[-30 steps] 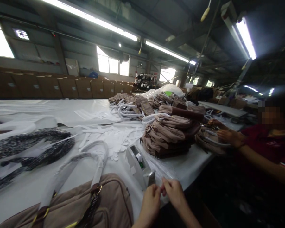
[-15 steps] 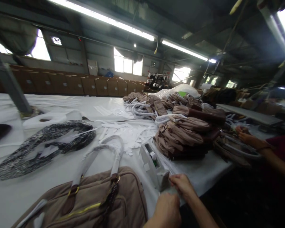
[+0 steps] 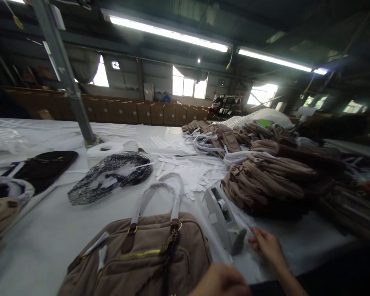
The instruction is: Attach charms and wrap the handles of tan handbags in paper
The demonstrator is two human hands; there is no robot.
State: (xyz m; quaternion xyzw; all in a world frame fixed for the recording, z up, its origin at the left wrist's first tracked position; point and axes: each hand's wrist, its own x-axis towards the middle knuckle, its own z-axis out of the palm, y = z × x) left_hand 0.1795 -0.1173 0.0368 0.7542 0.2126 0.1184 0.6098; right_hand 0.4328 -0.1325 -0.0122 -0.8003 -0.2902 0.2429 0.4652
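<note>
A brown handbag (image 3: 144, 246) with white-wrapped handles lies on the white-covered table in front of me. Just right of it stands a grey tape dispenser (image 3: 223, 224). At the bottom edge, beside the bag's right side, my left hand (image 3: 222, 281) is closed with curled fingers; the frame cuts it off and whatever it may hold is hidden. My right hand (image 3: 268, 246) is pinched shut to the right of the dispenser's front end. Any thin piece between its fingertips is too small to make out. A dark braided tassel (image 3: 170, 242) hangs on the bag's front.
Stacked brown bags (image 3: 262, 181) rise behind the dispenser. White paper strips (image 3: 191, 174) lie scattered beyond the handles. A black-and-white speckled bundle (image 3: 111, 176) sits left of them. Another brown bag (image 3: 1, 222) is at far left, and a metal post (image 3: 69, 82) stands behind.
My view has swung left, so the bag and dispenser appear farther right. My hands have moved apart, the left one lower beside the bag and the right one farther from the dispenser.
</note>
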